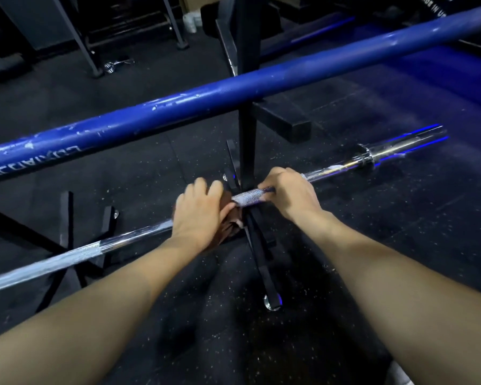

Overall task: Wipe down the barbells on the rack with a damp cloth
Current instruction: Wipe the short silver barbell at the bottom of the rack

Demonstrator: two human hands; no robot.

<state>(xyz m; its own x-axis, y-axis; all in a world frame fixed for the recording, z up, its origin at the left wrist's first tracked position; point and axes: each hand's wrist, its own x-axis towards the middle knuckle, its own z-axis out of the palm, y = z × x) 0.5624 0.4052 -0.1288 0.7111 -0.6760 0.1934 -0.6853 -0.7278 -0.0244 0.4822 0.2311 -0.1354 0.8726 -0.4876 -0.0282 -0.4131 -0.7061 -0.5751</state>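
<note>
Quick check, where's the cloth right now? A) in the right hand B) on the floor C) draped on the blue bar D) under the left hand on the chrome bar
D: the brown cloth is bunched under the left hand around the chrome bar; the right hand grips bare bar.

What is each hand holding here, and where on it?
Left hand grips a brown cloth bunched around the chrome barbell; right hand grips its knurled shaft.

Two bare forearms reach in from the lower edge of the view, with no sleeves, watch, bracelet or rings showing. The left hand (199, 211) and the right hand (290, 190) wear no gloves.
</note>
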